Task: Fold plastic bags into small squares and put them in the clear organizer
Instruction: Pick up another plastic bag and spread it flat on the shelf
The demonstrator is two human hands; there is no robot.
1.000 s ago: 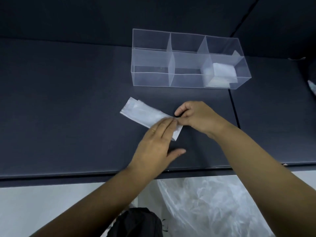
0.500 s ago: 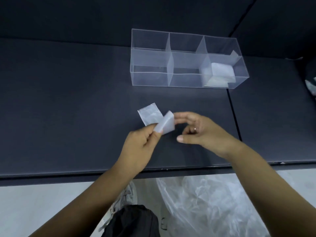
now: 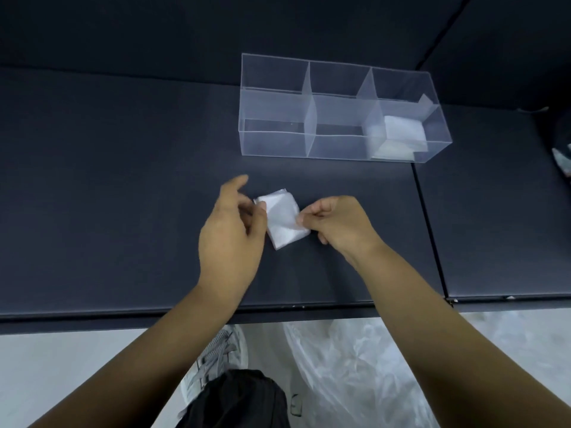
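**White plastic square held low over the dark desk**

Translucent white, the folded bag (image 3: 282,222) is a small, roughly square packet turned slightly on its corner. It sits over the middle of the desk (image 3: 123,211); whether it rests on the surface or is lifted just off it cannot be told.

At the packet's 3 o'clock, the right hand (image 3: 338,225) has its grip clamped on the right edge, with thumb and forefinger (image 3: 301,218) pinching the plastic and the other fingers curled under. At 9 o'clock is the left hand (image 3: 231,231), seen from the back. Its thumb (image 3: 262,208) touches the packet's upper left corner and its forefinger points up and away. Whether this grip actually pinches the plastic cannot be told.

At about 1 o'clock from the packet, well apart, stands the clear organizer (image 3: 273,134), a long box split into three compartments. The right compartment holds folded white squares (image 3: 404,131); the packet in the hands is outside the box.

Below the desk's near edge, at 5 o'clock, a heap of loose clear plastic (image 3: 355,372) lies on the pale floor (image 3: 77,366). At 6 o'clock are a grey laced shoe (image 3: 216,355) and a black trouser leg (image 3: 238,400).
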